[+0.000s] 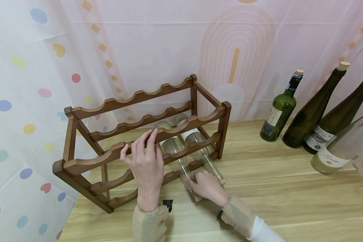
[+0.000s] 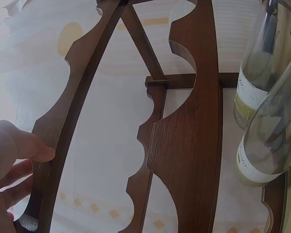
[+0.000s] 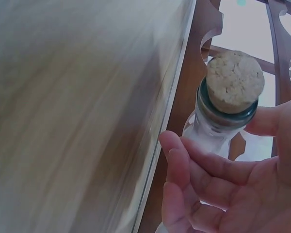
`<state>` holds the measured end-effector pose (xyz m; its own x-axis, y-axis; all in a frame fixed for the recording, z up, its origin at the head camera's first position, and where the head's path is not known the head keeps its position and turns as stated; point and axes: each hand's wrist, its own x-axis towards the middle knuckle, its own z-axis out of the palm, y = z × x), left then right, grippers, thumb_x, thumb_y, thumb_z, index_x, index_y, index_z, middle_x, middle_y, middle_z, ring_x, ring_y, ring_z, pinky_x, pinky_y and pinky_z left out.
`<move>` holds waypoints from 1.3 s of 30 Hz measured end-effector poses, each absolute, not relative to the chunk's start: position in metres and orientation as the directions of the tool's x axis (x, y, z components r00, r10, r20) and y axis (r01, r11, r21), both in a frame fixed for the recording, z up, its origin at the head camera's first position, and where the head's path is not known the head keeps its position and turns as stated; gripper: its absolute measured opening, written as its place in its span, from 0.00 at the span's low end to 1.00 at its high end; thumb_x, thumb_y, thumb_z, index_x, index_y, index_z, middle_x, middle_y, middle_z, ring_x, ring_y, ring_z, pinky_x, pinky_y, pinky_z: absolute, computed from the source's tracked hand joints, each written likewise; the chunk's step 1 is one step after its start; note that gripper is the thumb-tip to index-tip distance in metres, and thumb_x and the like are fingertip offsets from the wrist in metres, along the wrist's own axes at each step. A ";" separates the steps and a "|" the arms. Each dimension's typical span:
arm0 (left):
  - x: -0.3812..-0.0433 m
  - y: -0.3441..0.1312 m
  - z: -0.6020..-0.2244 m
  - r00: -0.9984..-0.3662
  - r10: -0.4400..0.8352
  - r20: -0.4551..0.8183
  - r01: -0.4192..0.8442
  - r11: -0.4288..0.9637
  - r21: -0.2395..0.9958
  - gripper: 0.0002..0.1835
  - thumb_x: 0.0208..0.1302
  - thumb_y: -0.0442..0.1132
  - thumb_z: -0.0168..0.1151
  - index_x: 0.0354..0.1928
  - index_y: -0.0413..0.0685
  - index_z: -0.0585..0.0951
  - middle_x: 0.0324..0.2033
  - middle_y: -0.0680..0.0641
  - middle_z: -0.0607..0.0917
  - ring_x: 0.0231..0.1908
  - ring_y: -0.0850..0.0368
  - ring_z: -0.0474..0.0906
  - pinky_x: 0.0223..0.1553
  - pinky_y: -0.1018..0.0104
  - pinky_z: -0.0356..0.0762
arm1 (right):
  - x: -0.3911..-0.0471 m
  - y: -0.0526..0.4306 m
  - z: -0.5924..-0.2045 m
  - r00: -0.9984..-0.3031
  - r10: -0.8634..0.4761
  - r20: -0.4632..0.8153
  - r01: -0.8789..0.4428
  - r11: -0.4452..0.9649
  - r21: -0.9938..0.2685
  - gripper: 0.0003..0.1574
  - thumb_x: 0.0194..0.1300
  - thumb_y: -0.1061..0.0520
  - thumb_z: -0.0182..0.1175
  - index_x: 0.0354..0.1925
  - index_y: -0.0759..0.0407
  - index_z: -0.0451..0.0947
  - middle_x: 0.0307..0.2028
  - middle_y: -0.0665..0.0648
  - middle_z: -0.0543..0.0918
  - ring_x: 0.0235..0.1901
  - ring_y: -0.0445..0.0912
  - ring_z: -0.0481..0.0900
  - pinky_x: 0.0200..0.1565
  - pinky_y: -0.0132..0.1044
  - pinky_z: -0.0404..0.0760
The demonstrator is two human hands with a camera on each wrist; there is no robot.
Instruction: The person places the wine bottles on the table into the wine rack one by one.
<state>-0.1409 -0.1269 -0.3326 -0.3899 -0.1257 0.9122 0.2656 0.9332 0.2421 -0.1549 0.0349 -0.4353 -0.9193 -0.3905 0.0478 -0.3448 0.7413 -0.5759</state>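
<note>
A brown wooden wine rack [image 1: 196, 123] with scalloped rails stands on the table. My left hand [image 1: 147, 166] grips its upper front rail, and the left wrist view has the thumb on one side of the rail, fingers on the other. Low in the rack, two clear glass wine bottles lie side by side, necks toward me. My right hand [image 1: 209, 187] holds the left wine bottle [image 1: 179, 156] by its neck, just below the cork [image 3: 235, 81]. Beside it, the other wine bottle [image 1: 208, 160] reaches out past the front rail, also corked.
To the right stand a short green bottle [image 1: 279, 112], a dark tall bottle [image 1: 316, 107], a labelled dark bottle [image 1: 338, 116] and a clear bottle [image 1: 335, 153]. A patterned curtain [image 1: 157, 43] hangs behind the rack. Wood-grain tabletop [image 1: 254, 174] extends between rack and bottles.
</note>
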 end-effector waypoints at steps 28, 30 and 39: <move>-0.141 -0.126 -0.332 -0.391 -0.122 0.912 0.258 0.937 0.236 0.18 0.59 0.27 0.60 0.52 0.45 0.80 0.48 0.42 0.82 0.45 0.43 0.74 0.54 0.42 0.53 | -0.201 0.182 -0.382 -0.786 0.015 0.619 -0.497 0.580 -0.645 0.10 0.62 0.66 0.59 0.39 0.74 0.79 0.30 0.68 0.84 0.27 0.27 0.74 0.30 0.18 0.75; -0.141 -0.126 -0.332 -0.390 -0.121 0.913 0.255 0.938 0.234 0.18 0.59 0.26 0.60 0.52 0.45 0.80 0.48 0.42 0.82 0.45 0.43 0.74 0.54 0.42 0.53 | -0.204 0.202 -0.373 -0.714 0.104 0.692 -0.505 0.608 -0.612 0.09 0.60 0.67 0.60 0.39 0.73 0.80 0.30 0.68 0.84 0.28 0.20 0.70 0.30 0.14 0.71; -0.141 -0.126 -0.332 -0.394 -0.122 0.911 0.256 0.937 0.236 0.18 0.59 0.26 0.60 0.52 0.45 0.80 0.48 0.42 0.82 0.45 0.43 0.74 0.54 0.42 0.53 | -0.200 0.278 -0.344 -0.442 0.482 0.757 -0.361 0.677 -0.641 0.15 0.60 0.60 0.59 0.41 0.72 0.81 0.33 0.22 0.70 0.34 0.17 0.67 0.42 0.16 0.65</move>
<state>-0.1412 -0.1260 -0.3324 -0.3940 -0.1216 0.9110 0.2563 0.9373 0.2360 -0.2000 0.2776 -0.3439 -0.4416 0.4817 0.7570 -0.3613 0.6767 -0.6414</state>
